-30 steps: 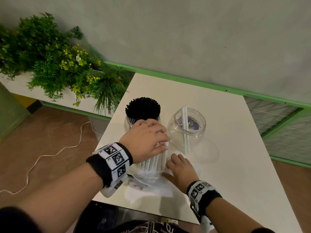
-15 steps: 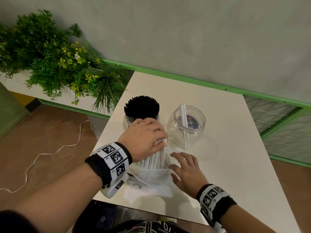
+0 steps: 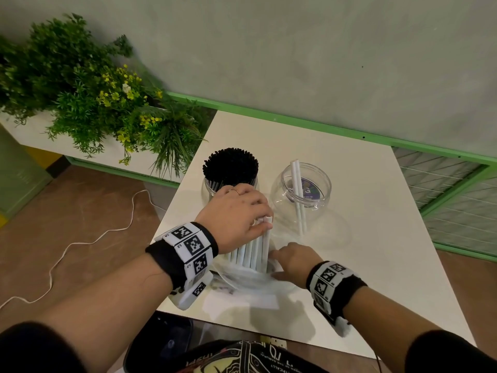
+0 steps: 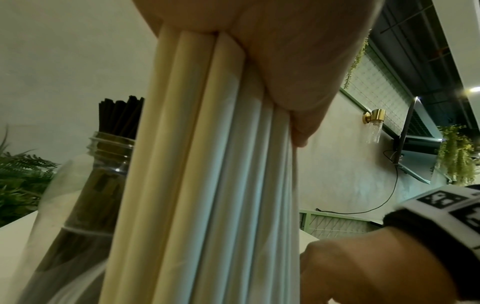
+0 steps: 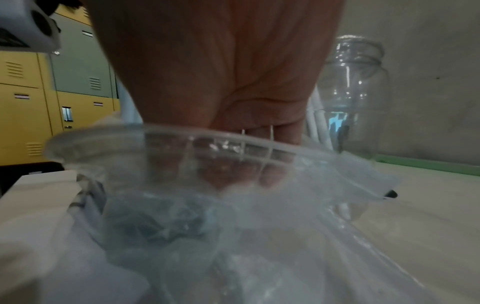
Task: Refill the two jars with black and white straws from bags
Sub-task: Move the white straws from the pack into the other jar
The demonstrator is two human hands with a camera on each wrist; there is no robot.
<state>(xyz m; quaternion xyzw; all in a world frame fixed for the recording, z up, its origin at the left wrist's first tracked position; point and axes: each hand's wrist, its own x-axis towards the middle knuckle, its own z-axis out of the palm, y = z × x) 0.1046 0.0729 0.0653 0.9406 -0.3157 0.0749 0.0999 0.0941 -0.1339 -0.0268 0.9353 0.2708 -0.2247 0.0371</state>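
Observation:
My left hand (image 3: 236, 214) grips the top of an upright bundle of white straws (image 3: 254, 251), whose lower ends stand in a clear plastic bag (image 3: 242, 281) on the white table (image 3: 363, 238). The left wrist view shows the bundle (image 4: 207, 164) under the left hand (image 4: 285, 61). My right hand (image 3: 294, 261) holds the bag's mouth just right of the bundle. In the right wrist view its fingers (image 5: 259, 170) curl over the bag's zip rim (image 5: 207, 142). Behind stand a jar packed with black straws (image 3: 230, 168) and a clear jar (image 3: 325, 200) holding two white straws (image 3: 297, 189).
A planter of green plants (image 3: 94, 103) sits left of the table, with a white cable (image 3: 80, 243) on the brown floor. A green-edged wall runs behind the table, and a wire-mesh panel (image 3: 443, 184) stands at the right. A dark bin (image 3: 161, 343) shows below the near table edge.
The right hand spread open beside the bundle, then came back and closed on the bag's mouth. The left hand kept its grip on the white straws, hardly moving.

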